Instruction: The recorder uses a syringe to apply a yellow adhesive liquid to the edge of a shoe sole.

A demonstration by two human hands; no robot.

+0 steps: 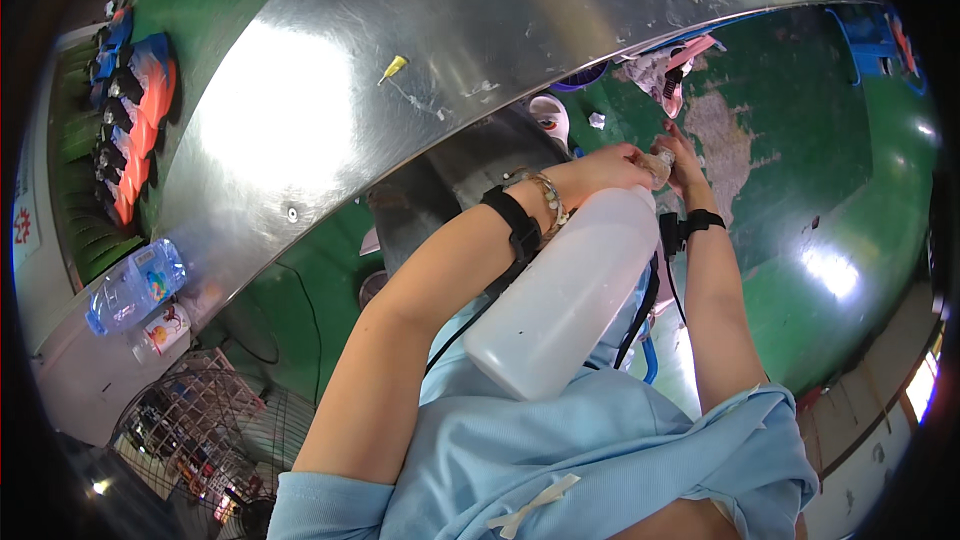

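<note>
A large translucent white plastic bottle [570, 295] lies slanted across my lap, its neck end pointing away from me. Beyond the neck, my left hand [612, 170] has its fingers curled onto a crusted whitish-tan cap-like piece [660, 166]. My right hand [684, 162] closes on the same piece from the other side, with fingertips pointing up. How the piece joins the bottle is hidden by my fingers. Both wrists wear black straps, and beads circle the left one.
Ahead stands a metal table [440, 30] with a yellow nozzle tip [394, 68] on it. A clear plastic bottle [137, 285] lies at left, near orange-and-black shoe parts [140, 130] and a wire fan guard [200, 420]. A blue stool [872, 45] stands far right on the green floor.
</note>
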